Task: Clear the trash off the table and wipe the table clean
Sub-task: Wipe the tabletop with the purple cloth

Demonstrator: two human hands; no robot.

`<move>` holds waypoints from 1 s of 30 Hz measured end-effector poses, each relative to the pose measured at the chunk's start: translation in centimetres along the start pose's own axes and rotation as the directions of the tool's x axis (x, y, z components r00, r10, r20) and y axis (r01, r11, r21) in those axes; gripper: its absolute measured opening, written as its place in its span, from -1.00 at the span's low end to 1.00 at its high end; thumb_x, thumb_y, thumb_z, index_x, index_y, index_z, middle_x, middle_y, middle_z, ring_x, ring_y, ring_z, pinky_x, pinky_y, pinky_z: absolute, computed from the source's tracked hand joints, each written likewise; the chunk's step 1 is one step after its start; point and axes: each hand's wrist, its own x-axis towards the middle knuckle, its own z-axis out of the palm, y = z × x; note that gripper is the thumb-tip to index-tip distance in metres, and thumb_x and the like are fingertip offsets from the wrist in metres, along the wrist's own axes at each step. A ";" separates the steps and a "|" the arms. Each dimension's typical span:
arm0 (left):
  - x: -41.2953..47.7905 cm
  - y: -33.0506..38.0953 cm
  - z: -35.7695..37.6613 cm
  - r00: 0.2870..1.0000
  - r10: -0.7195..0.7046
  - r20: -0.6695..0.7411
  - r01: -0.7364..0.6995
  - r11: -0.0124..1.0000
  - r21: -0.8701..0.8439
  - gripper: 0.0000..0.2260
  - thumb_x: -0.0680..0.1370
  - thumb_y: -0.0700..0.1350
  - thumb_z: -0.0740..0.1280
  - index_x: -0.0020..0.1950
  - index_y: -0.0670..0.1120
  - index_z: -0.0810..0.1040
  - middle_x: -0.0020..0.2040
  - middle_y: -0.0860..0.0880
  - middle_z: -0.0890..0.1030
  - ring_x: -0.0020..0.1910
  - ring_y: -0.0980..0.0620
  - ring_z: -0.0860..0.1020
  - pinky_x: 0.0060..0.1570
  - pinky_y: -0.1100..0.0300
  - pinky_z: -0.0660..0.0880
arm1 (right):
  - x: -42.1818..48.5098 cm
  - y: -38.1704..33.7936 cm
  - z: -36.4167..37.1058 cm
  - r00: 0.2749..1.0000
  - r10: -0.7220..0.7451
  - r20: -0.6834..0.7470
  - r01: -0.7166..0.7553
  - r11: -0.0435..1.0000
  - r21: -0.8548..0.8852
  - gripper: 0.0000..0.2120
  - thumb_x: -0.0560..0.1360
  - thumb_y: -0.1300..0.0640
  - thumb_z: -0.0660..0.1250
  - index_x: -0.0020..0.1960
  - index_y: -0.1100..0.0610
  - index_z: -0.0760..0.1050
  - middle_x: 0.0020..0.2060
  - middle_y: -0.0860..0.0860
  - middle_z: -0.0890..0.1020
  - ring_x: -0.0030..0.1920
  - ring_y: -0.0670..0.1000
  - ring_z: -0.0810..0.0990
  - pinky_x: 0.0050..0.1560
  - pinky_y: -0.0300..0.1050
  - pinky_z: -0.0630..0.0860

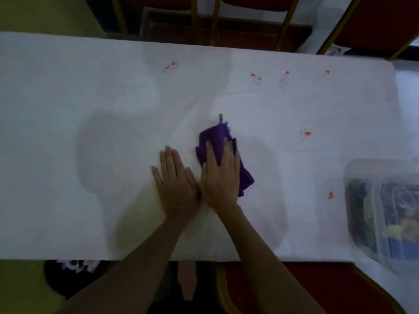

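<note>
The one white table (68, 155) shows no loose trash, so clearing seems done. Wiping looks partway: damp-looking patches lie around the middle, while six orange-red stains (305, 133) remain toward the far and right sides. One clear bin (350, 171) with blurred contents sits at the right edge. The left hand (174, 189) lies flat, grip wide and empty. The right hand (221, 177) presses the one purple cloth (217, 134) mid-table with straight fingers.

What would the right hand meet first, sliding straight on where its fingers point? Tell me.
Beyond the crumpled purple cloth under the right hand, the way looks free: bare white table, passing between the orange stains, likely to the far edge.
</note>
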 end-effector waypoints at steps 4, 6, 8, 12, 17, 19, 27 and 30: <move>0.2 0.1 -0.1 1.000 0.020 -0.020 -0.020 1.000 -0.010 -0.48 0.67 -0.04 -0.01 0.59 -0.25 0.12 0.61 -0.19 0.11 0.61 -0.12 0.03 0.54 -0.20 0.02 | -1.8 4.3 -1.3 0.927 -0.352 0.131 0.358 0.933 -0.028 -0.49 0.63 -0.04 0.18 0.55 -0.07 0.22 0.56 0.06 0.20 0.58 0.12 0.06 0.56 0.22 0.04; 0.3 0.1 -0.1 1.000 0.003 -0.030 -0.003 1.000 -0.003 -0.49 0.68 -0.04 0.00 0.60 -0.23 0.10 0.62 -0.17 0.09 0.62 -0.09 0.01 0.55 -0.18 0.01 | -0.1 5.8 -1.6 0.958 -0.274 0.085 0.280 0.958 -0.065 -0.51 0.64 -0.02 0.16 0.55 -0.06 0.23 0.55 0.10 0.25 0.57 0.11 0.11 0.56 0.21 0.01; 0.2 0.0 -0.1 0.999 -0.003 -0.041 0.003 1.000 0.006 -0.49 0.68 -0.04 0.02 0.60 -0.22 0.11 0.62 -0.16 0.10 0.62 -0.09 0.01 0.55 -0.17 0.02 | 3.0 4.2 -1.3 0.990 -0.133 0.034 0.135 0.989 -0.063 -0.51 0.64 -0.01 0.11 0.56 -0.04 0.23 0.54 0.14 0.25 0.57 0.14 0.12 0.56 0.19 0.02; 0.7 -0.7 0.8 0.998 0.019 -0.060 -0.017 0.999 0.035 -0.50 0.68 -0.03 0.08 0.57 -0.23 0.19 0.59 -0.20 0.19 0.59 -0.15 0.12 0.51 -0.22 0.14 | 7.2 -2.2 0.2 0.969 -0.224 0.107 0.221 0.974 0.042 -0.52 0.63 0.01 0.10 0.54 -0.02 0.27 0.56 0.15 0.21 0.58 0.16 0.09 0.55 0.21 0.06; 1.3 -3.7 0.8 0.981 -0.106 -0.165 0.100 0.994 -0.043 -0.53 0.67 -0.14 0.12 0.54 -0.30 0.22 0.56 -0.26 0.22 0.57 -0.22 0.17 0.50 -0.21 0.19 | 2.4 -0.2 -0.4 0.870 -0.473 0.140 0.471 0.881 0.047 -0.53 0.62 0.02 0.07 0.52 0.02 0.32 0.54 0.11 0.28 0.56 0.15 0.16 0.54 0.21 0.11; 2.4 -4.7 0.3 0.973 -0.160 -0.165 0.148 0.986 -0.080 -0.54 0.68 -0.15 0.02 0.56 -0.30 0.18 0.58 -0.25 0.17 0.59 -0.20 0.12 0.53 -0.19 0.13 | 1.0 2.1 -0.8 0.876 -0.466 0.123 0.471 0.882 -0.009 -0.53 0.64 0.05 0.16 0.54 0.01 0.30 0.53 0.12 0.28 0.55 0.14 0.18 0.54 0.19 0.12; 11.2 -6.2 -0.3 0.961 -0.231 -0.154 0.208 0.966 -0.150 -0.51 0.64 -0.11 -0.04 0.57 -0.18 0.22 0.60 -0.20 0.16 0.60 -0.17 0.08 0.55 -0.18 0.06 | 6.8 -5.7 2.7 0.974 -0.223 0.049 0.225 0.973 -0.054 -0.44 0.61 0.09 0.15 0.59 0.03 0.14 0.58 0.19 0.14 0.59 0.18 0.05 0.55 0.22 0.03; 15.6 -5.9 -1.0 0.956 -0.267 -0.122 0.243 0.952 -0.185 -0.50 0.64 -0.06 -0.09 0.57 -0.11 0.22 0.61 -0.17 0.13 0.61 -0.15 0.04 0.55 -0.17 0.03 | 3.5 -4.4 1.9 0.923 -0.354 0.151 0.371 0.923 -0.105 -0.45 0.65 0.06 0.14 0.61 0.01 0.09 0.58 0.13 0.16 0.60 0.12 0.03 0.56 0.20 0.04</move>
